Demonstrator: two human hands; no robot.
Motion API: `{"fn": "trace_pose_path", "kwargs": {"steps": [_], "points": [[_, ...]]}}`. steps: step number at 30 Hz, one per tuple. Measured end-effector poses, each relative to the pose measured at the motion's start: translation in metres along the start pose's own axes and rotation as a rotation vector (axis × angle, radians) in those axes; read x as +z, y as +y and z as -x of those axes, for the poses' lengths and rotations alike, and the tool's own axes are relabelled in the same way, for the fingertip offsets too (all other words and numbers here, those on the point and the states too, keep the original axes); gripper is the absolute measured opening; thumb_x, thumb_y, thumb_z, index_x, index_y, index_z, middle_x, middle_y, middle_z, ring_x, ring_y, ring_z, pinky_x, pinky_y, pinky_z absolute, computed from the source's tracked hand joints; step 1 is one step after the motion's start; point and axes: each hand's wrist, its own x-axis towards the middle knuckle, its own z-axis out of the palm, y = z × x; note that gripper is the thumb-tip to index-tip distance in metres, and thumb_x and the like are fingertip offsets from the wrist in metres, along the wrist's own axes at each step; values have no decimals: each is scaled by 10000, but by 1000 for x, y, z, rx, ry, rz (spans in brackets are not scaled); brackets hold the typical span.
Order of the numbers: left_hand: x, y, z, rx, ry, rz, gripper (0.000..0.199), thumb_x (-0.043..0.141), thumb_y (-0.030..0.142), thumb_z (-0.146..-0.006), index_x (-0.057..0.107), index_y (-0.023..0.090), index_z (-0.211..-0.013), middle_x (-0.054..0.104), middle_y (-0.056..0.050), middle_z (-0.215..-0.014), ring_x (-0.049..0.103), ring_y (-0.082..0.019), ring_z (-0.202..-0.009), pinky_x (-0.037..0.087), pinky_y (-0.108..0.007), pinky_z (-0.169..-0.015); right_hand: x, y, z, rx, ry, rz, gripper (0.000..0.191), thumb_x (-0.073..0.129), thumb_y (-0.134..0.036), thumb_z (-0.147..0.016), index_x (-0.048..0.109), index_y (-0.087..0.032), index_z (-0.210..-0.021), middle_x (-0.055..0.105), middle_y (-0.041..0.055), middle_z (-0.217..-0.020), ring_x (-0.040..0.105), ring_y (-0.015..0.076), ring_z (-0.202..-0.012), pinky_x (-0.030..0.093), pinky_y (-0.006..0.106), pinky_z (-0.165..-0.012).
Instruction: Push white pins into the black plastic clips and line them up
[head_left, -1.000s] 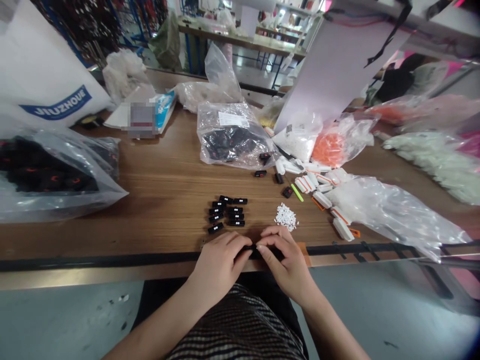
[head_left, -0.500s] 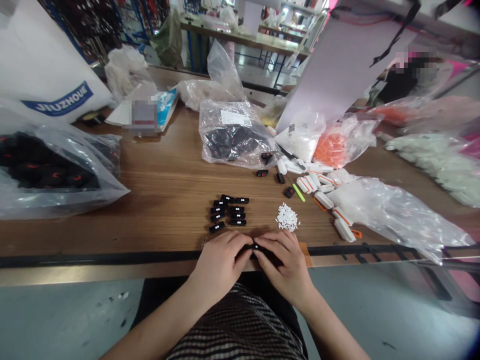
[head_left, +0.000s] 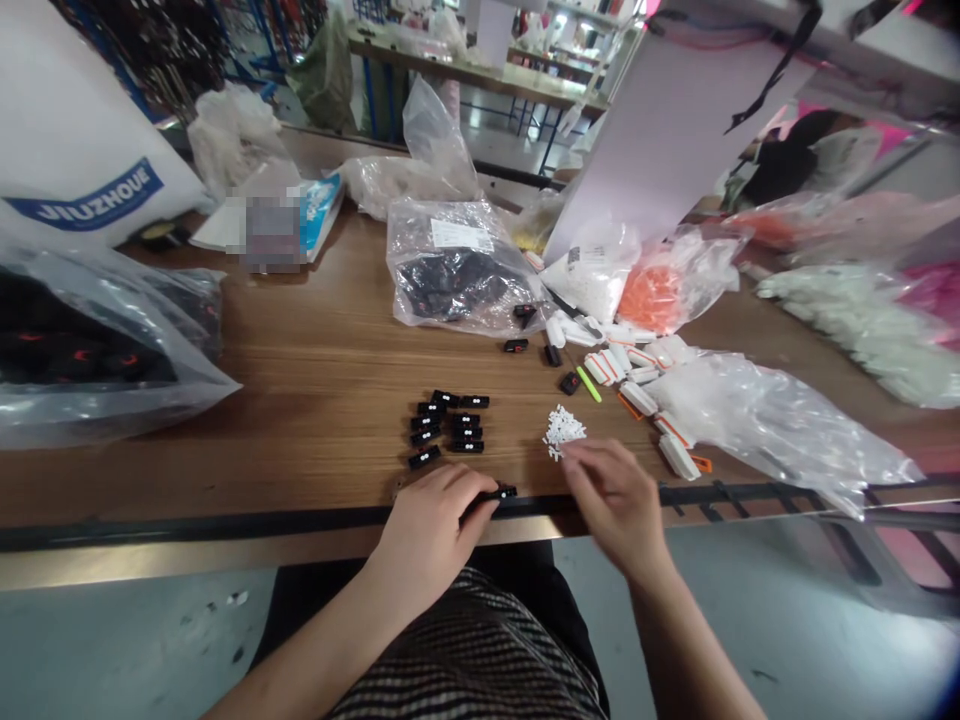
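Wooden table edge (head_left: 225, 505): left hand (head_left: 429, 530) pinches a black plastic piece (head_left: 499, 491), slip drops it. Right hand (head_left: 613, 500) open beside white plastic bits (head_left: 564, 430); a brush scatters them.

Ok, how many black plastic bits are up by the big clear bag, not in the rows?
4. One black plastic bit sits at the corner of the clear plastic bag, one lies just below the bag, and two lie near the green stick. More could be hidden under the bag.
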Motion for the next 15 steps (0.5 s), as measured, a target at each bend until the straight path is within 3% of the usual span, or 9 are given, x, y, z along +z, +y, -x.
{"fn": "trace_pose_path", "kwargs": {"steps": [3,6,10,15], "points": [[0,0,0,3,8,-3,93,667,171,-902,651,222,-978,700,0,-932,662,-184,-831,543,-353,-762,-19,33,-10,118,-15,220,187,600,-347,-912,758,-252,-948,740,57,-943,671,237,-887,486,429,-848],[1,-1,1,4,7,-7,92,661,164,-902,648,219,-975,701,-5,-935,664,-187,-843,544,-358,-772,-29,50,-17,109,-120,209,203,599,-373,-902,757,-249,-925,742,55,-948,675,227,-876,491,397,-815],[1,-1,1,2,1,3,89,653,164,-909,643,219,-978,703,-14,-941,666,-197,-871,541,-374,-794,-28,47,-23,84,-161,303,218,601,-373,-888,726,-229,-781,720,50,-821,657,221,-805,469,366,-745],[1,0,0,-6,1,-9,92,668,163,-898,646,219,-967,695,-8,-904,658,-192,-815,539,-360,-750,-33,43,-30,217,-194,418,286,583,-399,-877,727,-212,-715,706,40,-666,635,209,-636,420,334,-614]]}}
